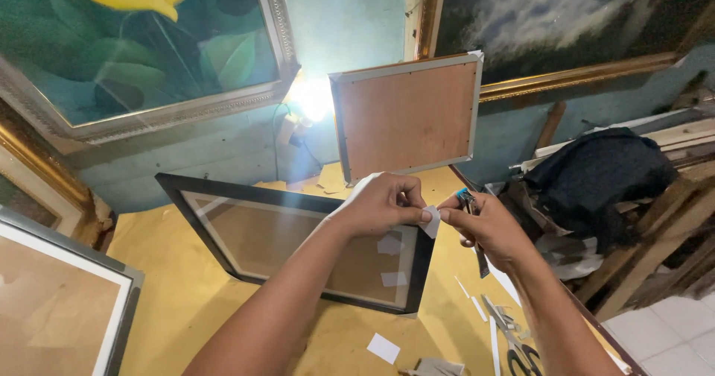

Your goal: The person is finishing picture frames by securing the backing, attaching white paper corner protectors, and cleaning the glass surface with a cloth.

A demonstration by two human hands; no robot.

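Observation:
My left hand (380,204) and my right hand (488,227) meet above the table, both pinching a small white piece of paper (430,222) between fingertips. My right hand also grips a slim tool with a blue tip (463,195) that pokes up behind the fingers. Below the hands lies a black picture frame (216,249) flat on the yellow table, with white paper scraps (390,245) on its inner panel.
A frame with a brown backing board (406,115) leans on the wall beside a bright lamp (313,100). Scissors (514,342) and paper strips lie at the right front. Another frame (59,301) sits at left. Dark cloth (596,171) covers wood pieces at right.

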